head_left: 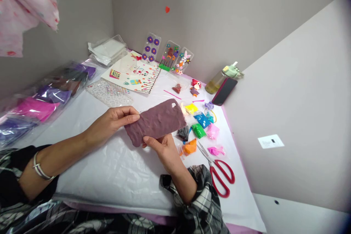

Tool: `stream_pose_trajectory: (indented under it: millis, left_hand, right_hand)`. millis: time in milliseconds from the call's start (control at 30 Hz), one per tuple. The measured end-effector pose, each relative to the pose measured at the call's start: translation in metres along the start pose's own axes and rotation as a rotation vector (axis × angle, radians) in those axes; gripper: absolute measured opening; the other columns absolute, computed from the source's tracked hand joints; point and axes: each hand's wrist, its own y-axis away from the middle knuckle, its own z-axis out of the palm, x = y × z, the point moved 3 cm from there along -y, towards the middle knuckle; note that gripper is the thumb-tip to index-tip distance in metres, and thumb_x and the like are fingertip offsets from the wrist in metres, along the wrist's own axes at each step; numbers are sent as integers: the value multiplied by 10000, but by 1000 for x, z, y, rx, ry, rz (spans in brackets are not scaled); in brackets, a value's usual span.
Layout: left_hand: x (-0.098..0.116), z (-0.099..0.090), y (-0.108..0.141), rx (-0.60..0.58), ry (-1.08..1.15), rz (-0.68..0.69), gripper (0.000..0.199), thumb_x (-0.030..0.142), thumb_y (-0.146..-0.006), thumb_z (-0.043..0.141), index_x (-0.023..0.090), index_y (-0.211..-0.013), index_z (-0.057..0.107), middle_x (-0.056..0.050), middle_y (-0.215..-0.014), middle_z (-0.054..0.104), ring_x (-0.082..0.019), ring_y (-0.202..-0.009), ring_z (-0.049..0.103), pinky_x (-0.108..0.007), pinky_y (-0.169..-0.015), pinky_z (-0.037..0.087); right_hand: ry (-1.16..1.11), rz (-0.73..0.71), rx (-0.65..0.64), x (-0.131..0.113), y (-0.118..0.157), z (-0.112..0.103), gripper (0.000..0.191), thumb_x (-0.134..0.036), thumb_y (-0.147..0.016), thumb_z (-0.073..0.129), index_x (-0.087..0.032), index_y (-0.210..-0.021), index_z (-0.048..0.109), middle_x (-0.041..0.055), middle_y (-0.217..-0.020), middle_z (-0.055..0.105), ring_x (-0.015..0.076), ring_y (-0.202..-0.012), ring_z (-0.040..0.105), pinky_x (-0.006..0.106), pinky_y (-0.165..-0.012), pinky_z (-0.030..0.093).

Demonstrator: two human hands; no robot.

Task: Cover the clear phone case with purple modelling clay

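Observation:
A phone case covered in brownish-purple clay (156, 122) is held up, tilted, above the white-covered table, its small camera cutout at the upper right. My left hand (120, 116) pinches its left upper edge between thumb and fingers. At the lower edge my right hand (161, 147) grips it, thumb on the front and the other fingers partly hidden behind. Just right of the case lie packets of coloured clay, among them blue (202, 120), green (198, 130), yellow (191, 108) and orange (189, 147).
Red-handled scissors (219, 175) lie at the right. Behind stand decorated clear cases (151, 47), a drawn-on sheet (131, 71), a bottle (216, 80) and a phone (225, 91). Bagged clay packs (38, 108) line the left edge. Pink fabric (27, 3) hangs at upper left.

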Motion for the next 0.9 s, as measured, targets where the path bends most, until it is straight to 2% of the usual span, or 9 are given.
stream_pose_trajectory:
  millis: [167, 367, 533, 733, 900]
  left_hand:
    - [-3, 1, 0, -32, 67, -50, 187, 422, -870, 766, 238, -879, 734, 39, -808, 745, -126, -726, 655, -195, -690, 504]
    - [-1, 1, 1, -26, 43, -15, 181, 375, -893, 746, 222, -800, 721, 41, -736, 714, -115, -690, 630, -189, -673, 495]
    - [-5, 3, 2, -82, 130, -102, 197, 436, -895, 738, 240, -892, 717, 28, -809, 755, -140, -707, 675, -216, -669, 533]
    - [-4, 3, 2, -38, 131, -70, 227, 389, -887, 761, 204, -780, 684, 61, -702, 712, -80, -642, 632, -136, -619, 492]
    - [-5, 7, 3, -123, 180, -163, 214, 407, -888, 752, 206, -867, 681, 28, -768, 777, -137, -657, 711, -198, -618, 546]
  right_hand:
    - [-4, 6, -30, 1, 1, 1, 182, -352, -774, 755, -191, -746, 675, 7, -660, 665, 171, -627, 596, 288, -643, 482]
    - [6, 17, -53, 1, 0, 3, 196, -362, -769, 757, -190, -742, 668, 8, -664, 661, 171, -639, 593, 285, -644, 476]
    - [6, 18, -48, 1, -1, 3, 202, -367, -763, 759, -191, -744, 661, 5, -666, 653, 169, -632, 589, 283, -641, 472]
    - [25, 17, -99, 3, 0, 5, 192, -342, -785, 730, -178, -741, 641, 6, -673, 627, 157, -637, 565, 276, -640, 438]
    - [11, 20, -105, 5, 0, 4, 198, -351, -780, 728, -174, -790, 639, 4, -694, 622, 159, -651, 565, 276, -649, 449]
